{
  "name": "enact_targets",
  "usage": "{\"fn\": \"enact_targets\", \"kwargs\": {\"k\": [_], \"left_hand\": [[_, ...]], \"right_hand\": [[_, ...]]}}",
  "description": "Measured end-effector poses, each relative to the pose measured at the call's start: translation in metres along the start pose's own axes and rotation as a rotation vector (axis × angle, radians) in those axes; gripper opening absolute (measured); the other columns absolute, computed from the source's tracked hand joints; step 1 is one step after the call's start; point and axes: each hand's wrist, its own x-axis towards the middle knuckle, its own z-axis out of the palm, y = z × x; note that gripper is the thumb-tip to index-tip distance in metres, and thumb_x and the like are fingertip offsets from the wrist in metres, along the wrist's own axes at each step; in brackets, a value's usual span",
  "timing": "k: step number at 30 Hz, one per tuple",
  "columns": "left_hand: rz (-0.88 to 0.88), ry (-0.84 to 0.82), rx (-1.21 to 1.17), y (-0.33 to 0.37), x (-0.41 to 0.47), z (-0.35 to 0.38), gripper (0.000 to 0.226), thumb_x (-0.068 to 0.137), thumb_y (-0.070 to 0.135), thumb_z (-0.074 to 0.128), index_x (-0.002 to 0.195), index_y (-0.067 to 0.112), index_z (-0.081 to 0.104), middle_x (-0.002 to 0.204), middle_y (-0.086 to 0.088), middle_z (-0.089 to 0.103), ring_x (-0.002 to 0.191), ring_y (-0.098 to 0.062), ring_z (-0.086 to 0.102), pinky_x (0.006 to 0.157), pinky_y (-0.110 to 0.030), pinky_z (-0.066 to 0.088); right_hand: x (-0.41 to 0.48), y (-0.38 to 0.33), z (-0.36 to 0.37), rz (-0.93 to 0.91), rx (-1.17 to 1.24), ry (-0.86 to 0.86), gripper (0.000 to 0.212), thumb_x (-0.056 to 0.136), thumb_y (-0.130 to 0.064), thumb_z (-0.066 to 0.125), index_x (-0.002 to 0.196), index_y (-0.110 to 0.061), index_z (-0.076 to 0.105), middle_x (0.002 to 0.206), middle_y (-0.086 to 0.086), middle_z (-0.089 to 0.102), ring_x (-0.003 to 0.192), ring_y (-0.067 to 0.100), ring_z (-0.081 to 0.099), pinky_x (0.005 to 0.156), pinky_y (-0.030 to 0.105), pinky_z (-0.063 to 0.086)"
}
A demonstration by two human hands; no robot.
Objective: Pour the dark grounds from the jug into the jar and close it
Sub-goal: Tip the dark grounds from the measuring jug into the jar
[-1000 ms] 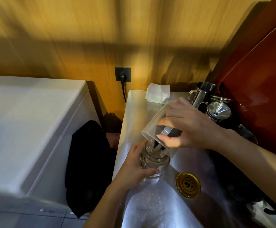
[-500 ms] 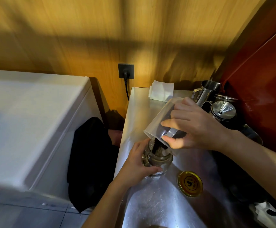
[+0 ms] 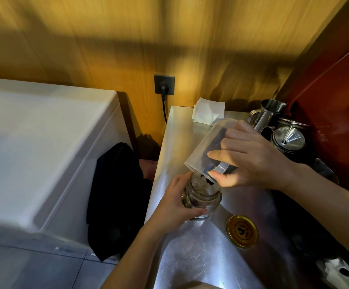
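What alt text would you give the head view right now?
The right hand tips a clear plastic jug of dark grounds over an open glass jar, which the left hand steadies on a steel counter. A gold lid lies beside the jar.

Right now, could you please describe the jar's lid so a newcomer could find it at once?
On the steel counter, look just right of the glass jar. The lid lies flat there, apart from it: the only round gold disc, marked in black.
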Motion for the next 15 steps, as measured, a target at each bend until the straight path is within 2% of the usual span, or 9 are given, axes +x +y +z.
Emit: {"fn": "enact_targets", "kwargs": {"k": [10, 15], "left_hand": [[-0.013, 0.01, 0.006, -0.004, 0.0004, 0.0032, 0.08, 0.056, 0.057, 0.077, 0.122, 0.062, 0.031, 0.123, 0.024, 0.039, 0.119, 0.004, 0.039, 0.096, -0.006, 0.03], [-0.009, 0.013, 0.003, -0.0029, 0.0001, 0.0032, 0.082, 0.056, 0.056, 0.078, 0.122, 0.066, 0.03, 0.123, 0.024, 0.039, 0.12, 0.001, 0.039, 0.099, -0.016, 0.032]], "right_hand": [[0.0021, -0.0009, -0.0026, -0.047, 0.0, -0.007, 0.03, 0.085, -0.025, 0.062, 0.073, 0.001, 0.069, 0.058, 0.008, 0.056, 0.06, 0.02, 0.045, 0.057, 0.04, 0.045], [0.0006, 0.0011, -0.0018, -0.034, -0.015, -0.011, 0.029, 0.084, -0.025, 0.063, 0.073, 0.002, 0.069, 0.057, 0.008, 0.056, 0.054, 0.024, 0.048, 0.057, 0.038, 0.042]]}}
